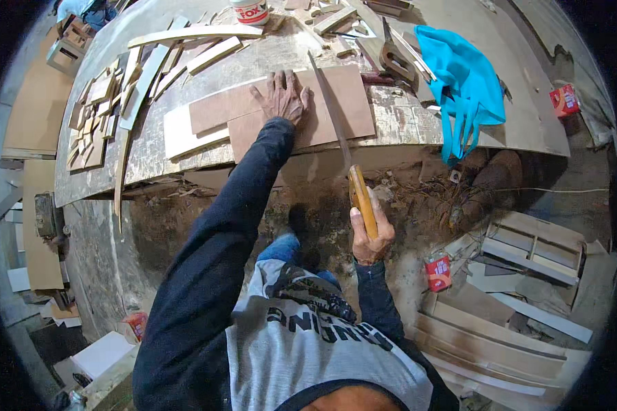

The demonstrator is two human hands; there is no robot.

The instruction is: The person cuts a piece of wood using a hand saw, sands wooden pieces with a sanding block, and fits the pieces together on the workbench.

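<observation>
My left hand [282, 99] lies flat with its fingers spread, pressing on brown plywood sheets near the table's front edge. Below my right hand's reach, the fingers of my right hand [372, 236] are wrapped round the yellowish wooden handle [364, 202] of a handsaw. The long thin saw blade [330, 113] runs away from me across the larger plywood sheet [346, 103], right of my left hand. A narrower plywood strip [216, 109] lies partly under that hand, over a pale board [185, 140]. Whether the teeth have cut into the sheet is too fine to tell.
On the worktable [391, 123] are stacked wood offcuts [96, 113], long strips [192, 33], a white tub [251, 11], another handsaw [395, 58] and a turquoise bag [459, 75] hanging over the edge. Wooden frames [531, 246] and a red packet [438, 273] lie at lower right.
</observation>
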